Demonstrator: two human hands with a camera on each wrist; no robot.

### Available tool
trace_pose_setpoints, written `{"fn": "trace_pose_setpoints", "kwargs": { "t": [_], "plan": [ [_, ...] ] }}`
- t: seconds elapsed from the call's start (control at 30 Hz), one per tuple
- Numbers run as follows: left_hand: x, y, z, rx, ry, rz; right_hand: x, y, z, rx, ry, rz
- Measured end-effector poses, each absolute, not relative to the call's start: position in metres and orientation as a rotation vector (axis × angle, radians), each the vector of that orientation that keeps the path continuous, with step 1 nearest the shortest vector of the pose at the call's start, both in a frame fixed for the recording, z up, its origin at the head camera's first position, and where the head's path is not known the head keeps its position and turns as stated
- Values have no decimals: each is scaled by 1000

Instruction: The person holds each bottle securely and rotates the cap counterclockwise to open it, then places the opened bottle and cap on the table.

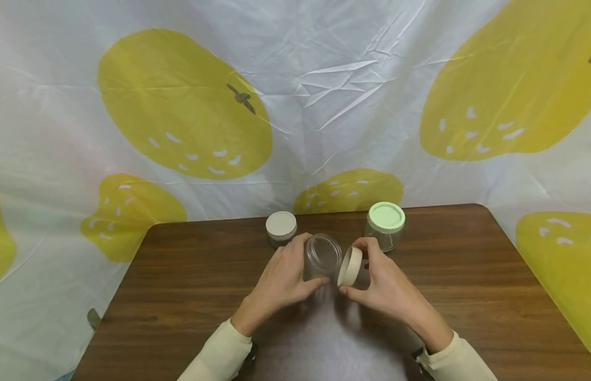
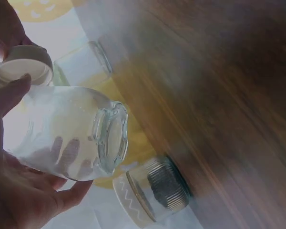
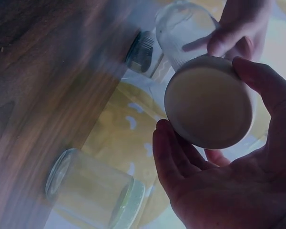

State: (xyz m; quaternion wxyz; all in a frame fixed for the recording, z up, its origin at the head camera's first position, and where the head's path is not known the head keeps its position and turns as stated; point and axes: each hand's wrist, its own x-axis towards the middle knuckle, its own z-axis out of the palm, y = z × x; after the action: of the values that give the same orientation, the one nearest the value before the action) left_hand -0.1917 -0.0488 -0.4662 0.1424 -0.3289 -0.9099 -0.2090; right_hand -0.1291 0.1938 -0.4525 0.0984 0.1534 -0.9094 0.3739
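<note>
A dark wooden table [image 1: 467, 296] with rounded corners stands against a creased white cloth backdrop [image 1: 333, 79] printed with large yellow fruit shapes, possibly strawberries; soft, even light glares on the tabletop's near edge.

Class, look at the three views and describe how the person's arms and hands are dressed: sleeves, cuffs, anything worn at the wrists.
Both arms wear long pale cream sleeves with ribbed cuffs. A dark strap or mount edge shows at each wrist, by the left cuff and the right cuff. The left hand and right hand are bare: no gloves or rings visible.
</note>
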Motion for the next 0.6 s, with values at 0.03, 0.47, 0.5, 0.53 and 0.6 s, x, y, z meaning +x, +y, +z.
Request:
{"fn": "trace_pose_setpoints", "kwargs": {
  "t": [0.03, 0.47, 0.5, 0.53, 0.6],
  "plan": [
    [-193, -48, -467, -927, -2625, -638, -129, 194, -453, 446, -2696, 1104],
    [-207, -27, -465, -644, -2667, -1159, -132, 190, -466, 302, -2753, 1079],
    [-208, -25, -464, -622, -2660, -1192, -132, 189, -467, 292, -2755, 1082],
    [-209, -23, -464, -598, -2654, -1219, -133, 189, -468, 282, -2759, 1081],
    [-212, -18, -463, -549, -2643, -1266, -134, 187, -470, 259, -2768, 1079]
  ]
}}
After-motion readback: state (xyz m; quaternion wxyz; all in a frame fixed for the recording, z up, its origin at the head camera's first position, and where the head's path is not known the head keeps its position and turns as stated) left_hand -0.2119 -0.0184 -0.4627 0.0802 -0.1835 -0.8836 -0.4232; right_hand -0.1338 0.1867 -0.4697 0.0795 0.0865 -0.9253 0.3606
